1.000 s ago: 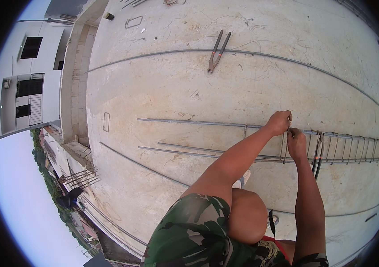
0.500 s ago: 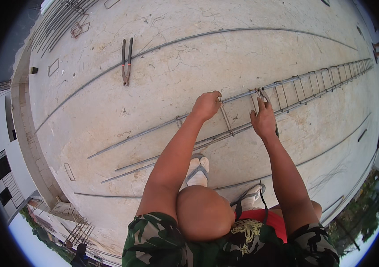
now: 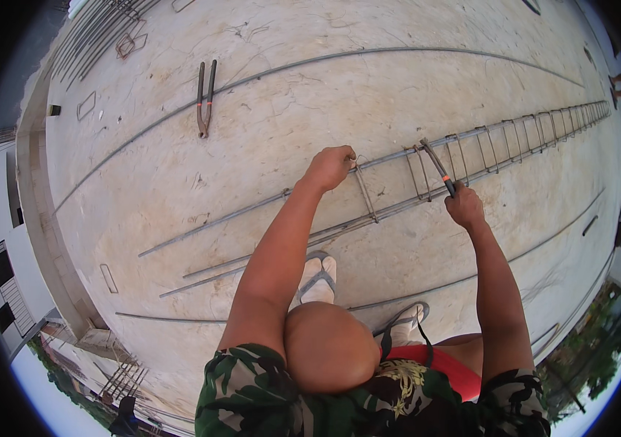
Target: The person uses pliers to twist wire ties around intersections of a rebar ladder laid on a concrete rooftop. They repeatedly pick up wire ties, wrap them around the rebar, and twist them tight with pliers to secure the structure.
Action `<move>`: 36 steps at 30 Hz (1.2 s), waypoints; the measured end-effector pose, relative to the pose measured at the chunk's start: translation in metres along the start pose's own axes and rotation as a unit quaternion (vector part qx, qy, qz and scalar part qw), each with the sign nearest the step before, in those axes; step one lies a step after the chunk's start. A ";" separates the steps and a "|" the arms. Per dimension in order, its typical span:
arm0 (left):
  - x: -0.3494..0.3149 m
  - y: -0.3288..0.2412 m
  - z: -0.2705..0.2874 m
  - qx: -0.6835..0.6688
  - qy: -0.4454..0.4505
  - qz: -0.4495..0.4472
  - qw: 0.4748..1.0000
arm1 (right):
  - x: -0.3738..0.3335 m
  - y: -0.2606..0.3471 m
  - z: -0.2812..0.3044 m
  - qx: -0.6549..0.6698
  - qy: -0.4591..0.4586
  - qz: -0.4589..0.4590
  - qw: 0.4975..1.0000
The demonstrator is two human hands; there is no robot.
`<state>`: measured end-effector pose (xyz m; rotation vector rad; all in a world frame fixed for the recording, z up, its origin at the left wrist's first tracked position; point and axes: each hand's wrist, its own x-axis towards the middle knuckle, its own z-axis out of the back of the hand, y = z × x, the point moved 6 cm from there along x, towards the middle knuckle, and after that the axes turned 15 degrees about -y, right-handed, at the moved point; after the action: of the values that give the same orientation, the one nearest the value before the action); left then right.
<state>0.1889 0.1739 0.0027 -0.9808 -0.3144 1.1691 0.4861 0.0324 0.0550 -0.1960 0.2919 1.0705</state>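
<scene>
A long rebar cage [image 3: 475, 172] runs across the floor, with rectangular stirrups around its long bars. My left hand [image 3: 331, 168] is closed at the cage's far bar, beside a stirrup [image 3: 366, 195]. A thin bit of tie wire [image 3: 355, 158] shows at its fingertips. In my right hand [image 3: 465, 206], wrapped round the handle end, are pincers [image 3: 438, 166] with dark grips and an orange band. Their head lies at the far bar by another stirrup [image 3: 418, 175]; whether the jaws grip anything is too small to tell.
A second pair of long-handled pincers [image 3: 206, 100] lies beyond the cage, against a long loose bar [image 3: 135, 138]. Another bar [image 3: 172, 318] passes near my feet. Stacked rods [image 3: 92, 40] and loose stirrups [image 3: 86, 106] lie at the far left, by a low ledge [image 3: 52, 240].
My right hand has moved down and right, from the pincers' head to the handle end. The pincers now slant outward from the far bar. The left hand stays by its stirrup.
</scene>
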 end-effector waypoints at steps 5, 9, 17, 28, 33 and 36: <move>-0.004 0.006 0.003 -0.046 -0.010 0.021 0.999 | 0.005 0.052 0.061 0.021 0.023 0.185 0.982; -0.002 0.010 -0.002 -0.066 0.003 0.022 0.998 | 0.007 0.117 0.091 -0.172 0.004 0.302 0.938; -0.001 0.004 0.003 -0.076 0.005 0.027 0.997 | 0.020 0.188 0.090 -0.307 -0.131 0.447 0.830; 0.001 0.005 0.004 -0.085 0.015 0.009 0.996 | 0.035 0.229 0.091 -0.350 -0.051 0.489 0.797; 0.003 0.003 0.029 -0.149 -0.057 0.073 0.985 | 0.026 0.253 0.100 -0.423 0.093 0.412 0.801; 0.003 -0.025 0.056 -0.188 -0.073 0.068 0.977 | 0.036 0.256 0.097 -0.359 0.124 0.373 0.846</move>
<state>0.1681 0.2022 0.0528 -1.2629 -0.6105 1.3377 0.2898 0.2113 0.1305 -0.9625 0.1813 1.9149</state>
